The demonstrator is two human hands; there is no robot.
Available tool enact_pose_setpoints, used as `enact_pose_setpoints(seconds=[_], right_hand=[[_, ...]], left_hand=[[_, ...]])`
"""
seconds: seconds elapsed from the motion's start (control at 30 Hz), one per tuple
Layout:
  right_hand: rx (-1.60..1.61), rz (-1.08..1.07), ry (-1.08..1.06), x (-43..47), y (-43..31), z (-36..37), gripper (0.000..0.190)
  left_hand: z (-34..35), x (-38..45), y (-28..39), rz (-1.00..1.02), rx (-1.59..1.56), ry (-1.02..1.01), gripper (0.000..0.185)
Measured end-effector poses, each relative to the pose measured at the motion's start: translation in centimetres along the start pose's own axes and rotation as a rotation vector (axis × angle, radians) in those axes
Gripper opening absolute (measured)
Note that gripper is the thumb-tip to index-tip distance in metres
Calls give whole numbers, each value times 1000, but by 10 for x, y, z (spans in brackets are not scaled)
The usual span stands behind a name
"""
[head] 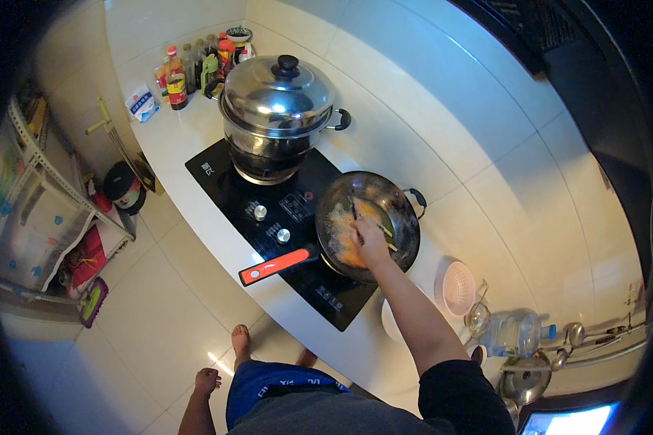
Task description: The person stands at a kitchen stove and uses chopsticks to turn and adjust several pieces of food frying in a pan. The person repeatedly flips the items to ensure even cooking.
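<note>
My right hand [368,239] is over the wok [408,239], its fingers closed on dark chopsticks [355,209] whose far ends reach down into the pan. Foamy, bubbling oil [334,223] and orange-brown food [351,255] lie in the wok, with pale stick-like ends [387,231] beside my hand. The wok's red handle [275,266] points towards the counter's front edge. My left hand [208,380] hangs low at my side above the floor, its fingers curled, with nothing seen in it.
On the black cooktop [223,179] stands a lidded steel steamer pot [275,119]. Sauce bottles [188,68] and a white packet [141,103] are behind it. A pink basket [455,288], a wire strainer [477,319] and a large plastic bottle [514,333] stand to the right.
</note>
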State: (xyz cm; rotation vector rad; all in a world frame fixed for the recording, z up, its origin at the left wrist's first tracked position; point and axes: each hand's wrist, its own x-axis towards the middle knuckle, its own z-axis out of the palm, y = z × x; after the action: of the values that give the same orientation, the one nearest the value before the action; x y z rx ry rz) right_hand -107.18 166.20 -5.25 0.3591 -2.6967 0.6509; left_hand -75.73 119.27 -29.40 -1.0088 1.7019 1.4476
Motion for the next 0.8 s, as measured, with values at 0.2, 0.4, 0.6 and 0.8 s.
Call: enact_pose_setpoints(seconds=[0.2, 0.4, 0.6, 0.8], right_hand=[[-10, -57, -20, -3, 5, -1, 15], [100, 85, 64, 4, 2, -16, 15], [194, 346, 357, -7, 19, -40, 13], [202, 326, 362, -12, 21, -47, 11]], left_hand=[[0, -1, 7, -4, 32, 9, 21], [-5, 3, 1, 6, 32, 15, 21], [-4, 3, -6, -12, 19, 16, 23], [-1, 4, -2, -21, 59, 9, 22]])
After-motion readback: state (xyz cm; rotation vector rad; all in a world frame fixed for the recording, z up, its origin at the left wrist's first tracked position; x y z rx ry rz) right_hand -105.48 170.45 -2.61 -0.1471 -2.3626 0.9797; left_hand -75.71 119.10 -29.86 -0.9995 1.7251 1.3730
